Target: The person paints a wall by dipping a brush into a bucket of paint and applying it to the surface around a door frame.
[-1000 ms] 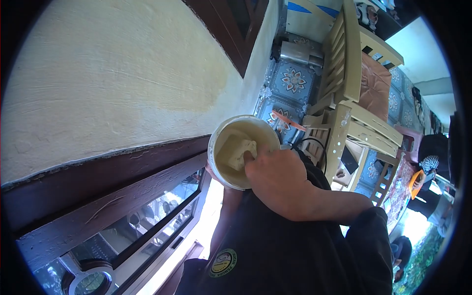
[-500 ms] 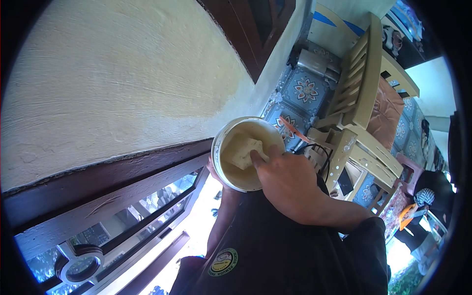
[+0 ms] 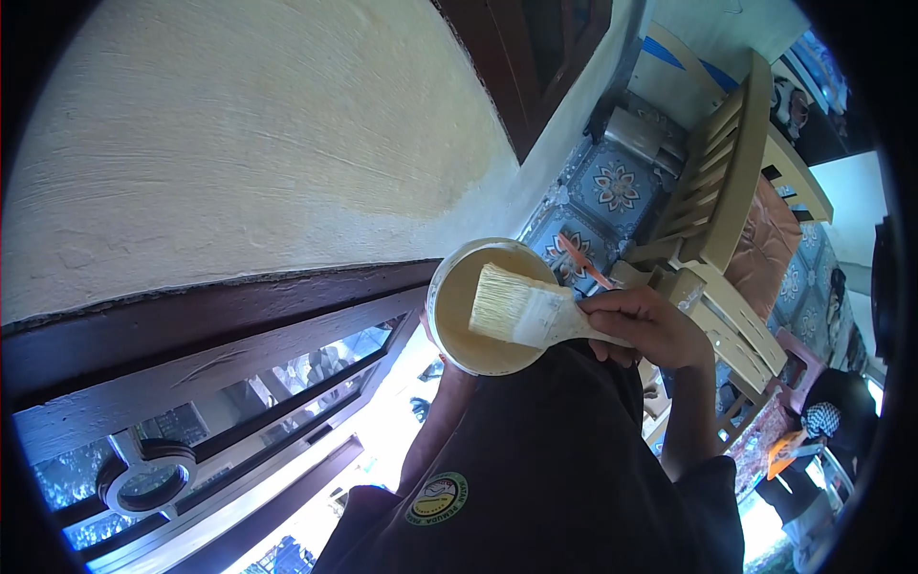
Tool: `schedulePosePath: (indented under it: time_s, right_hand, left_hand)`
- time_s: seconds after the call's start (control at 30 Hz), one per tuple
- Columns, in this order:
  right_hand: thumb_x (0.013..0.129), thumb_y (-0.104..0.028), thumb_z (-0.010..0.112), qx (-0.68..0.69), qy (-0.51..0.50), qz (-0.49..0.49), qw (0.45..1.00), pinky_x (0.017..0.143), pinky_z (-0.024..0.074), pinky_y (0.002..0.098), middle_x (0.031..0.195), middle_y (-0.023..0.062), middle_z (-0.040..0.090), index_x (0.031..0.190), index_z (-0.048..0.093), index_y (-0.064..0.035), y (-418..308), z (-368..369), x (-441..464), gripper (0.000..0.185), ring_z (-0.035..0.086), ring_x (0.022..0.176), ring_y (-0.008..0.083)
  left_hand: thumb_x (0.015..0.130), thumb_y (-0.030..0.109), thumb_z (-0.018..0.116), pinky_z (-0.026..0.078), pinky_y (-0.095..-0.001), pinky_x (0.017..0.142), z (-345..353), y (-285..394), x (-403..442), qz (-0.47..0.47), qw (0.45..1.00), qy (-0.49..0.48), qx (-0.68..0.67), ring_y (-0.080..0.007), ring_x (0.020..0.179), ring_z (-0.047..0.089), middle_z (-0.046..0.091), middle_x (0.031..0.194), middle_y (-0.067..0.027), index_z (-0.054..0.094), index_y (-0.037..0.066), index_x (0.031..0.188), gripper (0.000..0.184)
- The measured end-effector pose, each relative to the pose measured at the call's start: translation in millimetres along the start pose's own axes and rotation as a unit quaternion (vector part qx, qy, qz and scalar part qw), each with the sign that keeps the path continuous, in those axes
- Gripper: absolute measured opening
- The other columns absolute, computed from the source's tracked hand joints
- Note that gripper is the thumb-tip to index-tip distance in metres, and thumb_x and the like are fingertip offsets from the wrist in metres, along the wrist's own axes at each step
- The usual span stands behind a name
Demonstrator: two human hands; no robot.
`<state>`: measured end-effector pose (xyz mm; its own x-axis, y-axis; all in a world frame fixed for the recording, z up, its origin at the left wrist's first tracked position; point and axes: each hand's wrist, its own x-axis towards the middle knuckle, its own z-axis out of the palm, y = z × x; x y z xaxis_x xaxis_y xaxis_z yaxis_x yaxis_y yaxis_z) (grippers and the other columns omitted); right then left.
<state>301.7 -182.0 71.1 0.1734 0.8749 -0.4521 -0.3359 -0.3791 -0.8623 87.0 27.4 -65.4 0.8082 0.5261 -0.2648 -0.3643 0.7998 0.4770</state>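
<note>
My right hand (image 3: 650, 328) is closed round the handle of a wide paintbrush (image 3: 524, 308). The brush lies across the mouth of a white paint bucket (image 3: 442, 330), its cream-coated bristles over the opening and pointing left. Cream paint (image 3: 464, 287) coats the inside of the bucket. My left hand (image 3: 442, 354) supports the bucket from below and its left side; most of its fingers are hidden behind it. Just beyond the bucket is a cream wall (image 3: 239, 143) with a damper-looking patch near its lower right.
A dark brown wooden window frame (image 3: 220, 316) runs along the wall at the left. To the right stand a cream wooden bench (image 3: 712, 182) with a brown cushion (image 3: 770, 234) and an orange-handled tool (image 3: 581, 258) above patterned blue floor tiles (image 3: 612, 187). Another brown frame (image 3: 535, 77) is above.
My right hand has drawn the paintbrush up out of the bucket and turned it, so its bristles and ferrule now show. The view has shifted slightly.
</note>
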Motion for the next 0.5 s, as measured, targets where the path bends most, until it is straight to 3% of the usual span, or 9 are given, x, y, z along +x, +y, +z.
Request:
schedulePosePath:
  time_s: [0.03, 0.13, 0.27, 0.33, 0.37, 0.4, 0.43, 0.47, 0.5]
  right_hand:
    - [0.108, -0.019, 0.051, 0.085, -0.025, 0.017, 0.996, 0.052, 0.0433, 0.0211, 0.074, 0.0022, 0.064, 0.131, 0.065, -0.0029, 9, 0, 2, 0.032, 0.051, 0.053, 0.0048]
    - [0.108, -0.017, 0.051, 0.173, -0.071, -0.018, 0.982, 0.049, 0.0417, 0.0218, 0.074, 0.0035, 0.064, 0.133, 0.064, -0.0025, 30, 1, 8, 0.032, 0.052, 0.053, 0.0065]
    - [0.107, -0.019, 0.053, 0.177, -0.035, -0.033, 0.983, 0.051, 0.0437, 0.0255, 0.073, 0.0037, 0.063, 0.133, 0.065, -0.0049, 25, 23, 7, 0.032, 0.052, 0.054, 0.0068]
    - [0.103, -0.021, 0.058, -0.142, 0.126, -0.101, 0.977, 0.053, 0.0473, 0.032, 0.074, 0.0057, 0.065, 0.126, 0.07, -0.0082, -6, 42, -2, 0.029, 0.058, 0.057, 0.0105]
    - [0.103, -0.021, 0.058, -0.139, 0.126, -0.098, 0.977, 0.053, 0.0473, 0.032, 0.074, 0.0057, 0.065, 0.126, 0.07, -0.0082, -16, 49, -5, 0.029, 0.058, 0.057, 0.0105]
    - [0.098, -0.019, 0.062, -0.307, 0.166, -0.153, 0.925, 0.056, 0.0495, 0.0342, 0.074, 0.0064, 0.066, 0.119, 0.073, -0.0097, -25, 56, -8, 0.025, 0.062, 0.06, 0.0131]
    - [0.093, -0.017, 0.065, -0.465, 0.2, -0.203, 0.838, 0.058, 0.0517, 0.0364, 0.074, 0.0071, 0.066, 0.111, 0.076, -0.0112, -33, 63, -9, 0.022, 0.066, 0.063, 0.0157]
    - [0.093, -0.017, 0.065, -0.464, 0.202, -0.199, 0.839, 0.058, 0.0517, 0.0364, 0.074, 0.0071, 0.066, 0.111, 0.076, -0.0112, -41, 73, -8, 0.022, 0.066, 0.063, 0.0157]
    - [0.087, -0.014, 0.067, -0.533, 0.213, -0.203, 0.793, 0.058, 0.0524, 0.0356, 0.072, 0.0069, 0.067, 0.105, 0.076, -0.0106, -48, 84, -7, 0.021, 0.068, 0.066, 0.0171]
  left_hand:
    - [0.087, 0.065, 0.055, 0.046, -0.0527, 0.109, -1, 1, -1, 0.0, 1.0, 0.0, 0.0, -0.0382, 0.13, 0.055, 0.053, 0.144, -0.0222, 0.038, 0.001, 0.152, 0.093]
    - [0.086, 0.065, 0.056, 0.046, -0.0527, 0.109, -3, 5, -2, -0.001, 1.0, 0.002, 0.001, -0.0383, 0.13, 0.055, 0.053, 0.144, -0.0224, 0.038, 0.001, 0.153, 0.094]
    - [0.086, 0.065, 0.057, 0.046, -0.0527, 0.109, -8, 13, -2, 0.0, 1.0, 0.006, 0.01, -0.0384, 0.13, 0.055, 0.053, 0.144, -0.0225, 0.037, 0.001, 0.153, 0.095]
    - [0.086, 0.065, 0.057, 0.046, -0.0527, 0.109, -10, 19, 0, -0.004, 1.0, 0.011, 0.017, -0.0384, 0.13, 0.055, 0.053, 0.144, -0.0226, 0.037, 0.001, 0.153, 0.095]
    - [0.086, 0.065, 0.057, 0.046, -0.0527, 0.109, -11, 22, 0, -0.007, 1.0, 0.015, 0.021, -0.0384, 0.13, 0.055, 0.053, 0.144, -0.0226, 0.036, 0.001, 0.153, 0.095]
    - [0.086, 0.065, 0.057, 0.046, -0.0527, 0.109, -9, 25, 0, -0.01, 1.0, 0.017, 0.022, -0.0384, 0.13, 0.055, 0.053, 0.144, -0.0226, 0.036, 0.001, 0.153, 0.095]
    - [0.082, 0.064, 0.062, 0.045, -0.0531, 0.11, -1, 31, 4, -0.007, 0.999, -0.022, 0.045, -0.0397, 0.13, 0.054, 0.051, 0.145, -0.0242, 0.032, 0.001, 0.155, 0.101]
    - [0.078, 0.063, 0.066, 0.044, -0.0536, 0.111, 7, 34, 7, -0.005, 0.996, -0.063, 0.068, -0.041, 0.131, 0.053, 0.05, 0.145, -0.0258, 0.027, 0.001, 0.157, 0.108]
    - [0.076, 0.06, 0.069, 0.042, -0.0553, 0.114, 14, 34, 5, -0.013, 0.997, -0.046, 0.053, -0.0427, 0.133, 0.052, 0.049, 0.145, -0.0287, 0.025, 0.002, 0.158, 0.109]
